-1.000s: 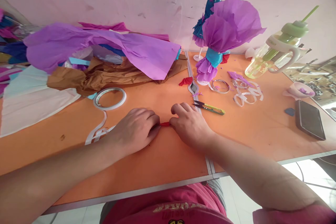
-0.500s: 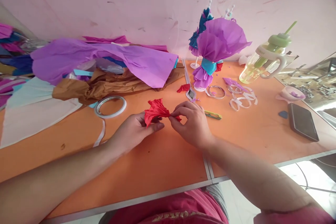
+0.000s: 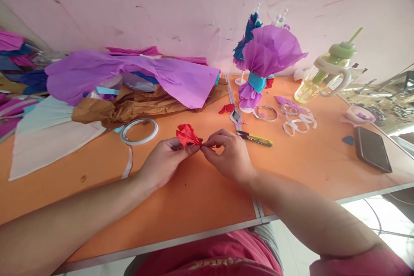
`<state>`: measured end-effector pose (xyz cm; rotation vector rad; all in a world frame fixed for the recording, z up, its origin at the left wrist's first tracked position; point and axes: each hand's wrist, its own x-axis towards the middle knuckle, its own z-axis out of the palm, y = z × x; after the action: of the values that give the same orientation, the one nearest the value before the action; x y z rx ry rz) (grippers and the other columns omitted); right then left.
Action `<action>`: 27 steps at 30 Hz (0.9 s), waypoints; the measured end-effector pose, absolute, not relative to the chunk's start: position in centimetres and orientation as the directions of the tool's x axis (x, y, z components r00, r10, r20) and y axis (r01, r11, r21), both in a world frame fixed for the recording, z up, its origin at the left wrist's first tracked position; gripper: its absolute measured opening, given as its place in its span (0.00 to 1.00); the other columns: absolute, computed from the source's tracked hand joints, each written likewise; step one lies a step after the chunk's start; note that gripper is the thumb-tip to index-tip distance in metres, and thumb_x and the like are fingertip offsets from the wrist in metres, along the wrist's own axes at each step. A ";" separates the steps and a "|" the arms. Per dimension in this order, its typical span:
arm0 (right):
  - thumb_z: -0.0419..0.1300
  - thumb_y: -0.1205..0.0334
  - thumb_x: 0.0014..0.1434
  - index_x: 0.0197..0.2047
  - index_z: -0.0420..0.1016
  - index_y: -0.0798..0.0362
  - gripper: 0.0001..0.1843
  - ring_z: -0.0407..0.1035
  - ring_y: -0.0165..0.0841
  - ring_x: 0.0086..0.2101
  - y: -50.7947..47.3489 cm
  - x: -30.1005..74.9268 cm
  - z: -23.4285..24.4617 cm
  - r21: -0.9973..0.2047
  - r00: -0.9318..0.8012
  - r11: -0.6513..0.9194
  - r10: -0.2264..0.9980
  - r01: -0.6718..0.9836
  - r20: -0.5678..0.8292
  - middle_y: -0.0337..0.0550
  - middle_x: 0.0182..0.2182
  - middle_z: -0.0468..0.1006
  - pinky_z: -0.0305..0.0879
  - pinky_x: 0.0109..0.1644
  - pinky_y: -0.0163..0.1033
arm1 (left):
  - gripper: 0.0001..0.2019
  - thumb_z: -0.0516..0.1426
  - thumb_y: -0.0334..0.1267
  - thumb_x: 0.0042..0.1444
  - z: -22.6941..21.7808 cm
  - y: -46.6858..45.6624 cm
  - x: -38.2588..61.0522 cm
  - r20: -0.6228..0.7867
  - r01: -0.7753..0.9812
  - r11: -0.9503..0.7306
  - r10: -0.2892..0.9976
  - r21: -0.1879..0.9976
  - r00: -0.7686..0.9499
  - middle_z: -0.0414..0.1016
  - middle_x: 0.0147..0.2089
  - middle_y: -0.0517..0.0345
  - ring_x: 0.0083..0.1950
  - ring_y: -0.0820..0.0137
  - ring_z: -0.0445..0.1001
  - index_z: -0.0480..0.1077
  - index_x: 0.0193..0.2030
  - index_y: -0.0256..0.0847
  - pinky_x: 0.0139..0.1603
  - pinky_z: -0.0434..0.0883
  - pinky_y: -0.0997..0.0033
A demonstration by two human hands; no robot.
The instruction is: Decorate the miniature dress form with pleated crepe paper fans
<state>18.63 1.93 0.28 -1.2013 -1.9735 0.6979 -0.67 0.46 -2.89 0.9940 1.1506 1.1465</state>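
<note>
A gathered piece of red crepe paper (image 3: pixel 186 134) is held between my two hands above the orange table. My left hand (image 3: pixel 170 155) is closed around its flared, ruffled side, thumb in front and the other fingers mostly behind the paper. With thumb and fingertips, my right hand (image 3: pixel 228 148) pinches the narrow twisted part. Just beyond my right hand lie small yellow-handled thread snips (image 3: pixel 257 139). A roll of white double-sided tape (image 3: pixel 139 132) rests flat to the left of my left hand, a loose strip trailing from it.
Purple crepe paper (image 3: pixel 181 77) and brown paper (image 3: pixel 126 110) heap at the back left. A purple paper figure (image 3: pixel 271 51) stands by the wall. Rightward are a lidded bottle (image 3: pixel 323 73), curled tape strips (image 3: pixel 300 123), a pink bowl (image 3: pixel 359 115) and a phone (image 3: pixel 373 148).
The red paper's flared part has been drawn in narrower, and my left thumb now presses on it. My right hand has shifted slightly left, uncovering more of the snips.
</note>
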 end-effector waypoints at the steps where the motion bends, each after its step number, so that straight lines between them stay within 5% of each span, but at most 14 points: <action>1: 0.65 0.59 0.58 0.34 0.83 0.48 0.05 0.73 0.28 0.35 1.8 18.6 0.3 -0.751 -0.313 0.408 0.908 0.519 0.277 0.37 0.38 0.81 0.64 0.42 0.35 | 0.12 0.70 0.43 0.48 -3.0 0.5 -0.7 -0.161 -0.184 0.163 0.987 0.969 0.028 0.81 0.40 0.57 0.47 0.65 0.74 0.80 0.37 0.41 0.56 0.69 0.63; 9: 0.65 0.59 0.58 0.31 0.82 0.51 0.07 0.70 0.25 0.33 1.7 17.9 0.1 -0.851 -0.330 0.267 0.936 0.451 0.119 0.37 0.37 0.79 0.65 0.40 0.33 | 0.08 0.68 0.42 0.53 -3.4 0.7 -0.8 -0.154 -0.262 0.175 0.983 0.949 0.098 0.81 0.41 0.58 0.48 0.68 0.74 0.80 0.37 0.43 0.57 0.69 0.64; 12: 0.64 0.57 0.61 0.38 0.83 0.49 0.07 0.71 0.25 0.33 2.1 18.1 0.1 -0.846 -0.389 0.258 0.919 0.466 0.066 0.38 0.40 0.79 0.66 0.40 0.32 | 0.10 0.67 0.42 0.54 -3.2 0.8 -0.7 -0.144 -0.240 0.159 0.986 0.958 0.079 0.82 0.44 0.55 0.50 0.66 0.76 0.79 0.41 0.41 0.60 0.68 0.63; 15: 0.61 0.50 0.64 0.49 0.80 0.48 0.15 0.72 0.29 0.39 3.1 19.8 0.8 -0.698 -0.457 0.426 0.876 0.576 0.157 0.41 0.45 0.78 0.66 0.45 0.36 | 0.12 0.67 0.43 0.54 -2.5 0.9 -1.0 -0.155 -0.204 0.152 0.988 0.967 0.004 0.82 0.45 0.54 0.50 0.65 0.78 0.77 0.42 0.40 0.57 0.71 0.62; 17: 0.59 0.47 0.65 0.51 0.77 0.51 0.19 0.70 0.37 0.47 4.2 21.6 1.4 -0.464 -0.450 0.502 0.864 0.730 0.227 0.46 0.45 0.77 0.64 0.54 0.43 | 0.13 0.67 0.44 0.54 -1.8 0.9 -1.6 -0.162 -0.079 0.160 0.986 0.984 -0.026 0.83 0.43 0.53 0.47 0.65 0.79 0.76 0.41 0.39 0.52 0.73 0.64; 21: 0.62 0.45 0.61 0.49 0.75 0.55 0.22 0.68 0.49 0.50 6.4 24.7 1.6 -0.106 -0.308 0.311 0.951 0.945 0.037 0.56 0.47 0.75 0.64 0.51 0.50 | 0.11 0.65 0.43 0.56 -0.8 0.8 -2.5 -0.131 0.254 0.131 0.991 0.958 -0.016 0.83 0.37 0.55 0.39 0.68 0.78 0.76 0.37 0.38 0.46 0.71 0.68; 24: 0.64 0.51 0.61 0.44 0.73 0.55 0.16 0.71 0.46 0.47 7.3 25.4 1.1 -0.092 -0.306 0.296 0.944 0.951 -0.124 0.55 0.45 0.76 0.64 0.46 0.45 | 0.09 0.65 0.41 0.56 -1.1 0.9 -2.9 -0.235 0.086 0.232 0.971 0.969 0.027 0.83 0.35 0.56 0.38 0.68 0.78 0.75 0.35 0.38 0.42 0.72 0.69; 27: 0.62 0.57 0.62 0.39 0.71 0.53 0.09 0.73 0.42 0.43 7.6 25.0 0.8 -0.150 -0.367 0.346 0.920 0.926 -0.141 0.51 0.42 0.78 0.62 0.41 0.40 | 0.08 0.66 0.38 0.54 -1.7 1.2 -3.1 -0.396 -0.220 0.411 0.912 0.885 0.113 0.82 0.34 0.55 0.36 0.69 0.79 0.74 0.37 0.38 0.36 0.73 0.71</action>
<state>25.03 7.59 0.79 -1.7847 -2.6032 0.3247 -3.07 1.22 -1.70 0.7615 1.1577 0.9600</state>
